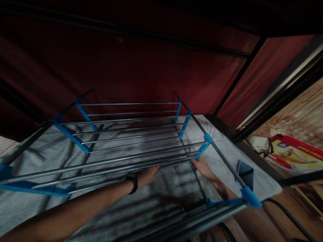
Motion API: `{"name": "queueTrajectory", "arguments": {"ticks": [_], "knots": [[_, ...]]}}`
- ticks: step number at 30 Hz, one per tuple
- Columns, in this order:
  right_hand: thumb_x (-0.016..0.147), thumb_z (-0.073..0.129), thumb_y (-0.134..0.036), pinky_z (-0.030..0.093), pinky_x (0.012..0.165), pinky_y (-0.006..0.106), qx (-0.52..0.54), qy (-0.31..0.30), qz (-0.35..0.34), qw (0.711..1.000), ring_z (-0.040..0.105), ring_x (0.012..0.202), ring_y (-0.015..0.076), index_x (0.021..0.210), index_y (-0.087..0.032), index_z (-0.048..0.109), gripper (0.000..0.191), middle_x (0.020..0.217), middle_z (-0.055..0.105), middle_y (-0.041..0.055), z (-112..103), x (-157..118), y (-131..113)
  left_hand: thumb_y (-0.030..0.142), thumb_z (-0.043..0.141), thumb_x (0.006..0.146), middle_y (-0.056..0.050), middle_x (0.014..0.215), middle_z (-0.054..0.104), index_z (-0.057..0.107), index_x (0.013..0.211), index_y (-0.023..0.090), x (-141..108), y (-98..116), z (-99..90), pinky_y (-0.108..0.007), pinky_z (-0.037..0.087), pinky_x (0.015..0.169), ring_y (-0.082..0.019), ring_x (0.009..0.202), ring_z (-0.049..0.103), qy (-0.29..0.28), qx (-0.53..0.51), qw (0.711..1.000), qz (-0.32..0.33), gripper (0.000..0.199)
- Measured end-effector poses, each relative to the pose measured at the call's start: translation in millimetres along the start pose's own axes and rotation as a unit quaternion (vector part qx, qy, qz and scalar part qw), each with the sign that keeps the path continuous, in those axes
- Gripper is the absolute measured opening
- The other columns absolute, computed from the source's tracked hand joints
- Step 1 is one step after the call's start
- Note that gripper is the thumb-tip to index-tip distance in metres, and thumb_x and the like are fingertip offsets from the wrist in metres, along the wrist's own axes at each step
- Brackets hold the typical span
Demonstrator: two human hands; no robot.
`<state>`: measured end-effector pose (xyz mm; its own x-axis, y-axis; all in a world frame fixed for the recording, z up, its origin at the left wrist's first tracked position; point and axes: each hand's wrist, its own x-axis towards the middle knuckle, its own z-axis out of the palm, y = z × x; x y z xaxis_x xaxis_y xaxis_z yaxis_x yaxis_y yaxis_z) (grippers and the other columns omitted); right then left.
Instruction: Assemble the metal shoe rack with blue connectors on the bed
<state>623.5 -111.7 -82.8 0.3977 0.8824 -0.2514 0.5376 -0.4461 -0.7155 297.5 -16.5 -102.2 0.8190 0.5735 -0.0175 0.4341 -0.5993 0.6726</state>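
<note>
A rack of grey metal tubes (118,156) and blue plastic brackets (73,137) lies on a grey blanket, its tiers stretching away from me. My left hand (148,175), with a black band on the wrist, is closed around a tube of the near tier, its fingertips partly hidden. Just to the right, my right hand (202,167) has its fingers closed at the lower end of a blue bracket (203,148), where the tubes meet it. My right forearm passes under a side pole (227,163) of the rack.
The blanket (222,141) covers the surface beneath. A phone (245,173) lies on it at right. Beyond the edge are a red and yellow box (295,153) and a white pouch (258,144). Dark red panels (141,70) with black bars rise behind the rack.
</note>
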Motion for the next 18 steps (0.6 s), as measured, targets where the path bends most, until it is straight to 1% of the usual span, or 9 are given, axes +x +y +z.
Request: {"name": "queueTrajectory", "arguments": {"ticks": [4,7,9,12,15,18], "knots": [[0.097,0.049,-0.039,0.041,0.078,0.03,0.011,-0.019,0.002,1.0,0.061,0.081,0.0214,0.08,-0.017,0.065,0.032,0.075,0.066,0.0065,0,0,5,0.012,0.048,0.094,-0.006,0.143,0.069,0.057,0.147,0.027,0,0,-0.9,-0.052,0.038,0.124,-0.027,0.139,0.055,0.002,-0.034,0.999,-0.005,0.056],[0.093,0.047,-0.042,0.042,0.077,0.03,0.018,-0.032,-0.004,0.999,0.063,0.084,0.0222,0.081,-0.017,0.065,0.033,0.079,0.069,0.0068,1,1,9,0.01,0.048,0.093,-0.005,0.145,0.068,0.055,0.15,0.029,-2,1,-2.4,-0.053,0.035,0.126,-0.026,0.143,0.053,0.007,-0.049,0.999,0.007,0.061],[0.09,0.047,-0.043,0.042,0.075,0.031,0.021,-0.036,-0.003,0.999,0.063,0.083,0.0226,0.08,-0.016,0.065,0.034,0.08,0.069,0.0073,3,1,11,0.008,0.048,0.092,-0.005,0.146,0.068,0.054,0.151,0.029,-4,2,-3.3,-0.053,0.036,0.125,-0.026,0.14,0.055,0.009,-0.049,0.999,0.008,0.063],[0.088,0.046,-0.049,0.042,0.074,0.031,0.025,-0.03,-0.004,0.999,0.062,0.081,0.0223,0.079,-0.017,0.064,0.038,0.079,0.068,0.0061,5,-1,13,0.009,0.049,0.092,-0.006,0.145,0.067,0.054,0.152,0.029,-6,1,-3.2,-0.052,0.042,0.121,-0.027,0.134,0.06,0.016,-0.042,0.999,0.004,0.064],[0.087,0.046,-0.051,0.042,0.074,0.032,0.034,-0.024,-0.012,0.999,0.062,0.08,0.022,0.079,-0.018,0.063,0.038,0.078,0.066,0.0043,7,-3,15,0.01,0.049,0.091,-0.006,0.139,0.071,0.059,0.146,0.027,-7,2,-3.0,-0.05,0.045,0.118,-0.026,0.13,0.062,0.024,-0.04,0.999,0.008,0.059],[0.086,0.046,-0.053,0.044,0.074,0.033,0.048,-0.032,-0.021,0.998,0.063,0.079,0.0231,0.081,-0.018,0.063,0.039,0.078,0.066,0.0042,6,-4,17,0.009,0.049,0.09,-0.008,0.133,0.073,0.063,0.14,0.025,-7,6,-4.9,-0.05,0.047,0.115,-0.027,0.127,0.063,0.02,-0.031,0.999,-0.01,0.054]]}}
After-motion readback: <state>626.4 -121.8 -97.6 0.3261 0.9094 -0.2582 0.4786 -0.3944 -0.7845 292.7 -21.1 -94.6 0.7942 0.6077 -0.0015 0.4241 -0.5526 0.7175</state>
